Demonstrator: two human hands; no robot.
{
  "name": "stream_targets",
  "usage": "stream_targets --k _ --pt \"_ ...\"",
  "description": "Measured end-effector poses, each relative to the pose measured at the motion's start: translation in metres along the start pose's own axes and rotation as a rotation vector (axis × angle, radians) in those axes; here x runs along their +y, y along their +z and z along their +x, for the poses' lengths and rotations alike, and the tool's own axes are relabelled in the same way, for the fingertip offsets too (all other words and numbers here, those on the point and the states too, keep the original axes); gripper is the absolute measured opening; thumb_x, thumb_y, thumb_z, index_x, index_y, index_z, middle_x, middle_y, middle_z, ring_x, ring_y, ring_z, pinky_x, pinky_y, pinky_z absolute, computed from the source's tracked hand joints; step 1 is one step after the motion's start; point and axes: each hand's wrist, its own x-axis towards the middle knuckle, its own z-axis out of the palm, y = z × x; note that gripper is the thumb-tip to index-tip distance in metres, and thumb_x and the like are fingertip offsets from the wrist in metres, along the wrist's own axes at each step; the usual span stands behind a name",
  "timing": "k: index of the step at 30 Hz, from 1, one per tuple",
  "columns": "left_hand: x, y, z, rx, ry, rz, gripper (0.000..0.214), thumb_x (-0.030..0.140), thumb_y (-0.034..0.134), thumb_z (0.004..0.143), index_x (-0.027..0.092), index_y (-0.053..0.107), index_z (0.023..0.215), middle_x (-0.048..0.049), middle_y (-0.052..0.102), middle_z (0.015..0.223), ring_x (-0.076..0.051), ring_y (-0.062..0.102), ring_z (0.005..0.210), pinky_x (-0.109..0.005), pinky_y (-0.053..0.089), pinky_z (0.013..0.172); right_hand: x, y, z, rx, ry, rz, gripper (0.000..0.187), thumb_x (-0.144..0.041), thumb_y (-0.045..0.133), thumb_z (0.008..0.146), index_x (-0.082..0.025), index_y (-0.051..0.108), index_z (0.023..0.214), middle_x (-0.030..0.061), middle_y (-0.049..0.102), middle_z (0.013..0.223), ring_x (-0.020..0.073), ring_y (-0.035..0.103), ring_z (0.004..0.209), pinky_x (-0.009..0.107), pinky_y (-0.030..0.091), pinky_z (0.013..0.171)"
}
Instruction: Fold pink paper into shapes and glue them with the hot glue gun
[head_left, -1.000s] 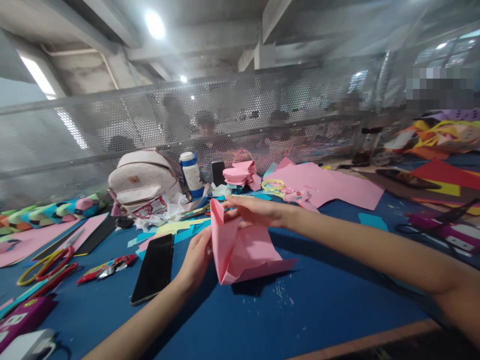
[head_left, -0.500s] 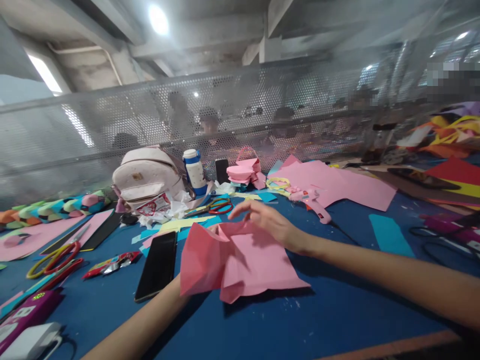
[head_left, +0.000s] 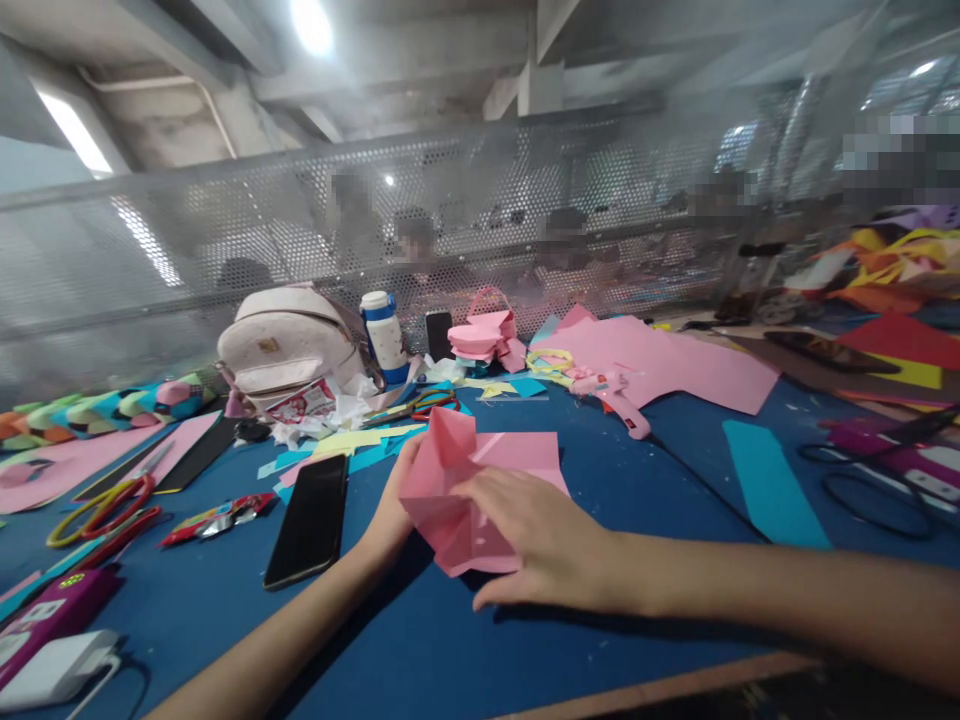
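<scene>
Blue table point(head_left: 645, 480) carries folded pink paper point(head_left: 450, 460), phone point(head_left: 309, 520), scissors point(head_left: 101, 505), backpack point(head_left: 285, 345).

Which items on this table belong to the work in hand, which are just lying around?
In hand:
pink paper, gripped by left hand, pressed down by right hand

Lying about:
phone
scissors
backpack
bottle
glue gun
teal strip

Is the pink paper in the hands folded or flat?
Folded: the pink paper has creases and a raised flap; left hand holds it, right hand presses it.
</scene>
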Motion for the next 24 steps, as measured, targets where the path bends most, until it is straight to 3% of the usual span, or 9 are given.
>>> stream_targets --k 3,5,7,10,13,18,21,24 --pt "-0.004 -0.001 0.001 -0.02 0.025 0.074 0.064 0.021 0.083 0.055 0.021 0.06 0.114 -0.0069 0.066 0.113 -0.028 0.063 0.102 -0.039 0.051 0.088 0.007 0.006 0.007 -0.021 0.075 0.003 0.057 -0.042 0.082 0.068 -0.013 0.062 0.113 0.0138 0.068 0.108 0.0291 0.062 0.099 0.039 0.047 0.087" --pt "-0.005 -0.001 0.0 -0.038 0.035 0.11 0.065 0.022 0.08 0.06 0.022 0.055 0.121 -0.009 0.062 0.12 -0.026 0.064 0.101 -0.04 0.051 0.089 0.013 0.005 0.014 -0.03 0.119 0.085 0.032 -0.039 0.078 0.073 -0.015 0.07 0.092 0.0085 0.071 0.091 0.0246 0.065 0.085 0.033 0.048 0.075" --pt "-0.003 0.0 -0.002 -0.081 0.05 0.153 0.062 0.026 0.075 0.07 0.025 0.051 0.126 -0.01 0.059 0.126 -0.025 0.063 0.105 -0.04 0.05 0.091 0.019 0.001 0.018 -0.023 0.168 0.21 0.021 -0.038 0.073 0.077 -0.017 0.071 0.078 0.005 0.071 0.08 0.0208 0.065 0.075 0.03 0.047 0.069" --pt "0.002 0.0 -0.005 -0.129 0.109 0.221 0.045 0.039 0.06 0.087 0.026 0.05 0.129 -0.0105 0.055 0.134 -0.025 0.058 0.118 -0.041 0.046 0.099 0.029 -0.005 0.022 0.031 0.272 0.398 0.02 -0.035 0.073 0.075 -0.016 0.072 0.082 0.0047 0.072 0.079 0.0201 0.065 0.073 0.029 0.048 0.067" --pt "0.008 -0.001 -0.009 -0.175 0.195 0.239 0.042 0.045 0.047 0.096 0.024 0.053 0.132 -0.0108 0.049 0.143 -0.028 0.048 0.131 -0.044 0.041 0.106 0.041 -0.009 0.022 0.104 0.343 0.568 0.029 -0.036 0.075 0.072 -0.014 0.071 0.091 0.0063 0.073 0.085 0.0199 0.065 0.075 0.029 0.05 0.065" --pt "0.015 0.002 -0.017 -0.261 0.418 0.439 0.041 0.037 0.059 0.091 0.029 0.059 0.131 -0.0055 0.048 0.146 -0.028 0.04 0.138 -0.045 0.034 0.113 0.048 -0.007 0.02 0.149 0.416 0.901 0.04 -0.045 0.072 0.076 -0.013 0.068 0.098 0.008 0.071 0.09 0.0187 0.065 0.078 0.029 0.051 0.066" --pt "0.014 0.006 -0.021 -0.24 0.44 0.495 0.036 0.032 0.061 0.09 0.031 0.063 0.126 -0.0028 0.054 0.141 -0.027 0.047 0.133 -0.043 0.037 0.112 0.044 -0.004 0.018 0.173 0.466 0.966 0.045 -0.047 0.074 0.074 -0.013 0.067 0.101 0.0087 0.07 0.095 0.0199 0.065 0.084 0.031 0.053 0.072" --pt "0.01 0.008 -0.024 -0.2 0.408 0.476 0.033 0.032 0.06 0.091 0.03 0.066 0.123 -0.0027 0.058 0.137 -0.027 0.051 0.129 -0.042 0.041 0.109 0.04 -0.003 0.018 0.176 0.427 0.933 0.047 -0.042 0.08 0.067 -0.016 0.067 0.103 0.0062 0.07 0.098 0.0216 0.065 0.094 0.033 0.052 0.081"
